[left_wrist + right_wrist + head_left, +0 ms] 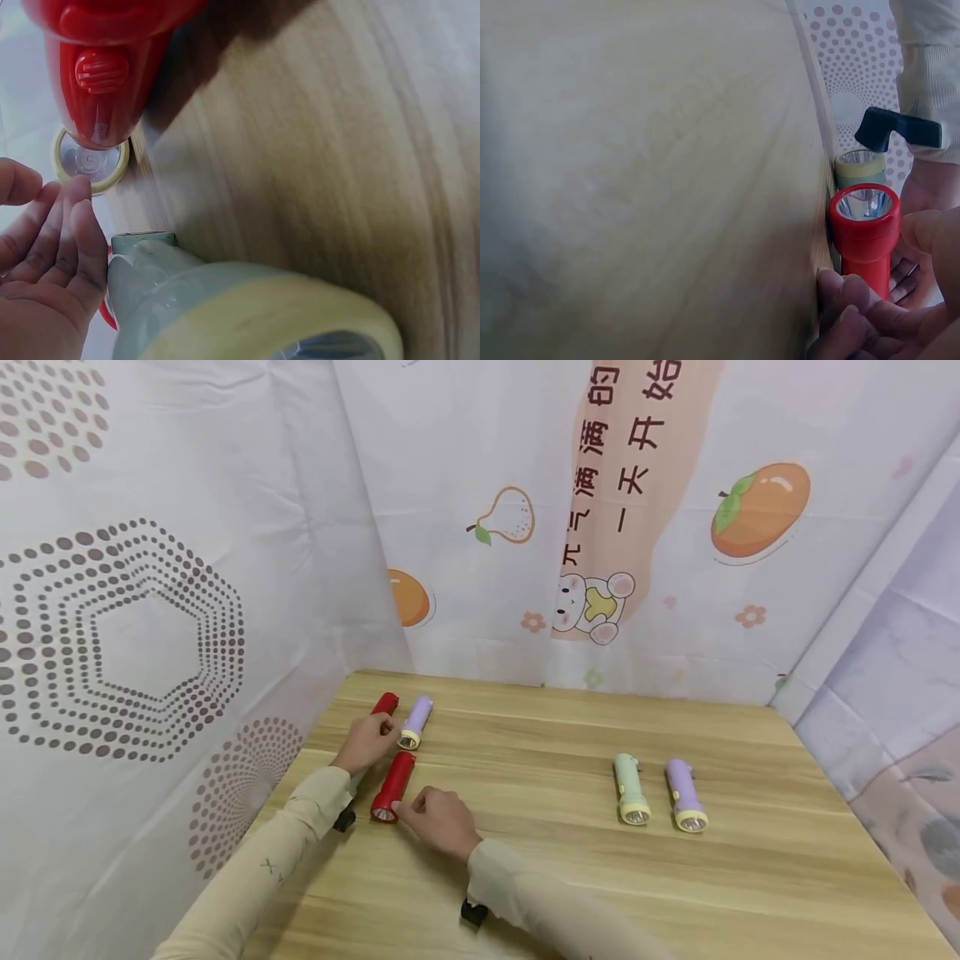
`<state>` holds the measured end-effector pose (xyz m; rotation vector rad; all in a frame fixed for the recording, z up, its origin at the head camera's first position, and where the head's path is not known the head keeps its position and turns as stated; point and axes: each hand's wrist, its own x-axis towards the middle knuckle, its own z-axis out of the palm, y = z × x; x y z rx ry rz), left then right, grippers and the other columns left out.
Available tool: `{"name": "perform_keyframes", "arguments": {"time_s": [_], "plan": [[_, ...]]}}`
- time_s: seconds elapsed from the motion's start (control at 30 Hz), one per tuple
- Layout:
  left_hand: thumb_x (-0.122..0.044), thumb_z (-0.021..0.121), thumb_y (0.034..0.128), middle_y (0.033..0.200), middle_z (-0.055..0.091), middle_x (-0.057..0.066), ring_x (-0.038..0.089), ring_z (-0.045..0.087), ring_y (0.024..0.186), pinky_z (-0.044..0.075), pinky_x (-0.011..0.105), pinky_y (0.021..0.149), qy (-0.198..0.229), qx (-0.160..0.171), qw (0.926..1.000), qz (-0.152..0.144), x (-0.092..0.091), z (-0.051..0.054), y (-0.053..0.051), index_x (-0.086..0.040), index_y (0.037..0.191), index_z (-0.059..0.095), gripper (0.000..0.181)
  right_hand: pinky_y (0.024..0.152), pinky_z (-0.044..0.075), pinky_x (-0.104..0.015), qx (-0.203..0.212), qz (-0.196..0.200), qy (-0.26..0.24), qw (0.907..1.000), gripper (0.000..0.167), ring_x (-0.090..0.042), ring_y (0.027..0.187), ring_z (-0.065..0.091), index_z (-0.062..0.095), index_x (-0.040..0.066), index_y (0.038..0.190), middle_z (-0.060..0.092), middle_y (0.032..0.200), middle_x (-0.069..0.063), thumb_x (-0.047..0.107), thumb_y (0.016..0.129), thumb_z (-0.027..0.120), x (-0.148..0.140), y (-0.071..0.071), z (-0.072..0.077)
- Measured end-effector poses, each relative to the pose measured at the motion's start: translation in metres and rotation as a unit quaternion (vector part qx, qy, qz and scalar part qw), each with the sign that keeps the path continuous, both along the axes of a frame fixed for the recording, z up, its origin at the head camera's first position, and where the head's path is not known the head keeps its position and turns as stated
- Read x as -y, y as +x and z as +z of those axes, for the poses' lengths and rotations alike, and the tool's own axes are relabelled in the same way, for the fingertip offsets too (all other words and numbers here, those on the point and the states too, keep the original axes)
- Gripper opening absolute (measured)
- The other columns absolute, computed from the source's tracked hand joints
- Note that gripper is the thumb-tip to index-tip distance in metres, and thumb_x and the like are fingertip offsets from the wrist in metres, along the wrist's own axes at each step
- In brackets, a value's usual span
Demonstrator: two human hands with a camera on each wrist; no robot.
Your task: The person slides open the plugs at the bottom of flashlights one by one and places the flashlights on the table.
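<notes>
Right fingers (847,290): bent around the lens end of the nearer flashlight, a glossy red plastic tube with a flared head (395,781); we cannot tell whether they grip it or only touch.
Left fingers (86,229): loosely extended, holding nothing, with the rear half of that red barrel to their right.
Just past the left fingertips: a lilac flashlight with a pale yellow rim (417,718); contact is unclear to us.
Left of the left fingers: a mint-green flashlight with a yellow rim (187,289), and beyond it a farther red flashlight (387,702).
Well to the right of the right fingers: 2 more on the wood-grain surface (720,893), a second mint flashlight (631,781) and a second lilac flashlight (682,783).
Red weight and stiffness: we judge it light and rigid, so a modest pinch should do.
Red finish: smooth and shiny, so we expect some slip and a tendency to roll.
Red hold: we would take the slim barrel behind the head, 1 finger pad on each side, clear of the ribbed switch (102,71).
Red weak spot: the clear lens (864,204) beside our right fingers; it could scratch, so we would not press there.
</notes>
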<state>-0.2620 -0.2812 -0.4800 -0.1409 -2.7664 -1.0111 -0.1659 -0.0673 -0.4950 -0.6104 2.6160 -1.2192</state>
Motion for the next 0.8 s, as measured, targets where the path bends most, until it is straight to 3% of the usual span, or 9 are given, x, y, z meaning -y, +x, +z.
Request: {"name": "perform_keyframes", "arguments": {"time_s": [0.13,0.33,0.8], "plan": [[-0.009,0.060,0.0933,0.074,0.060,0.004,0.015,0.051,0.060,0.043,0.028,0.055,-0.007,0.004,0.9999,-0.008,-0.002,-0.001,0.002,-0.004,0.089,0.068,0.010,0.051,0.043,-0.026,0.003,-0.015,0.007,0.9999,0.043,-0.008,0.057,0.053,0.070,0.016,0.078,0.059,0.065,0.010,0.054,0.095,0.066,0.006,-0.004,-0.004],[-0.012,0.063,0.0962,0.070,0.060,0.002,0.015,0.050,0.056,0.042,0.028,0.051,-0.003,0.046,0.9987,-0.019,-0.005,0.005,0.006,-0.004,0.089,0.070,0.013,0.044,0.031,-0.024,0.017,-0.021,0.019,0.9994,0.054,-0.006,0.046,0.039,0.061,0.021,0.057,0.042,0.046,0.013,0.059,0.095,0.064,0.014,-0.006,-0.004],[-0.011,0.074,0.0926,0.069,0.060,0.002,0.014,0.051,0.060,0.044,0.026,0.054,-0.070,0.066,0.9945,-0.041,-0.014,0.013,0.011,-0.005,0.079,0.064,0.018,0.044,0.028,-0.028,0.057,-0.047,0.025,0.9969,0.058,-0.010,0.046,0.038,0.055,0.019,0.057,0.043,0.047,0.007,0.066,0.087,0.068,0.027,-0.010,0.002]]}}
